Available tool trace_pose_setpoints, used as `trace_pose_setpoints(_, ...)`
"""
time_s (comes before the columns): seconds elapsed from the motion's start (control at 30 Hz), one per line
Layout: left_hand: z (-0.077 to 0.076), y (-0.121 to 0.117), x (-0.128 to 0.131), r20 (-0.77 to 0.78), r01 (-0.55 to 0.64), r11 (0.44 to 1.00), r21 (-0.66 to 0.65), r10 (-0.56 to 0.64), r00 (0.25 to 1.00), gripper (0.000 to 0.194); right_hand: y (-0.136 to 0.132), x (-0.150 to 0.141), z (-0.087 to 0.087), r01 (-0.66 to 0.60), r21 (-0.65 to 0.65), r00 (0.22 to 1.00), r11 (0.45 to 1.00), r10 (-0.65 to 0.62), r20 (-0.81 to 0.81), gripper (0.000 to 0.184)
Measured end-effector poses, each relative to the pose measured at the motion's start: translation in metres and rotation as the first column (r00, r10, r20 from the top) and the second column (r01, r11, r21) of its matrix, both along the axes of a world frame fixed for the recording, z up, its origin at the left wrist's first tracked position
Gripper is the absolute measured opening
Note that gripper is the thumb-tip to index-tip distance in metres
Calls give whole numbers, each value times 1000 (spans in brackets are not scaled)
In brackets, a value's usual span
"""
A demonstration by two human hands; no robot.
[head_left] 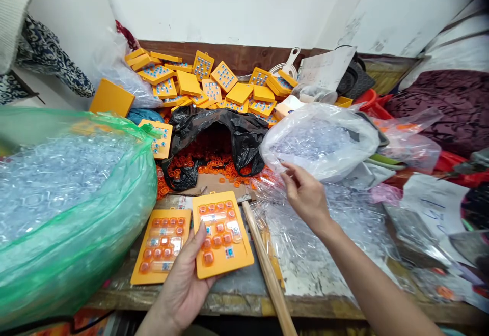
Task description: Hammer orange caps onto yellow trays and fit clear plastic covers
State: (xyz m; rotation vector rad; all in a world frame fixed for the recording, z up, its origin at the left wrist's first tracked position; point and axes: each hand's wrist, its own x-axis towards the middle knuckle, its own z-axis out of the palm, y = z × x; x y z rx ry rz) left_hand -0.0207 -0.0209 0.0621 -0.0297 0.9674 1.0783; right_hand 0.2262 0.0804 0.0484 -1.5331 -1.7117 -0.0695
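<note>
My left hand (187,270) grips a yellow plastic panel (242,252), thumb on its face. Orange and clear plastic caps sit in its raised pattern, and one small blue-marked square near the bottom is uncovered. Left of it, a second yellow panel (143,277) with similar caps lies on the table, partly behind my hand. My right hand (305,193) is at the near rim of a white plastic bag (267,147) full of small clear plastic pieces (317,140). Its thumb and fingers are drawn together; anything between them is too small to make out.
A wooden-handled hammer (269,270) lies beside the held panel. Orange caps (214,165) spill from a black bag (248,137). A large green bag (126,214) of clear pieces stands left. Yellow panels (189,84) are heaped behind. Clear plastic sheeting (324,224) covers the right side.
</note>
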Motion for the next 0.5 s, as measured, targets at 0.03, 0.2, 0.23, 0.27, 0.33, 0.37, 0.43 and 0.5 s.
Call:
trace_pose_setpoints(0.03, 3, -4, -2, -33, -19, 1000, -12, 18, 999, 57, 6, 7, 4, 27, 27, 1000, 999, -27, 1, 30)
trace_pose_setpoints(0.2, 25, -24, -29, -155, -70, 998, 9, 70, 985, 72, 24, 26, 27, 80, 121, 997, 989, -82, 10, 43)
trace_pose_setpoints(0.23, 29, -27, -36, -170, -81, 996, 26, 84, 982, 76, 20, 20, 27, 28, 103, 999, 994, -32, 33, 38)
trace_pose_setpoints(0.27, 32, -29, -42, -183, -92, 995, 39, 98, 978, 79, 14, 10, 23, -51, 64, 997, 997, 47, 66, 30)
trace_pose_setpoints(0.33, 36, -31, -50, -205, -109, 993, 44, 115, 972, 82, -5, -19, 11, -244, -65, 958, 968, 251, 138, 14)
trace_pose_setpoints(0.37, 36, -31, -51, -220, -110, 993, 40, 117, 968, 82, -15, -36, 2, -322, -134, 926, 937, 341, 164, 11)
trace_pose_setpoints(0.43, 35, -30, -49, -259, -113, 993, 25, 115, 959, 80, -30, -69, -14, -406, -245, 867, 880, 456, 200, 12)
trace_pose_setpoints(0.5, 31, -28, -44, -291, -123, 992, -8, 115, 950, 74, -35, -97, -27, -430, -320, 836, 844, 506, 212, 15)
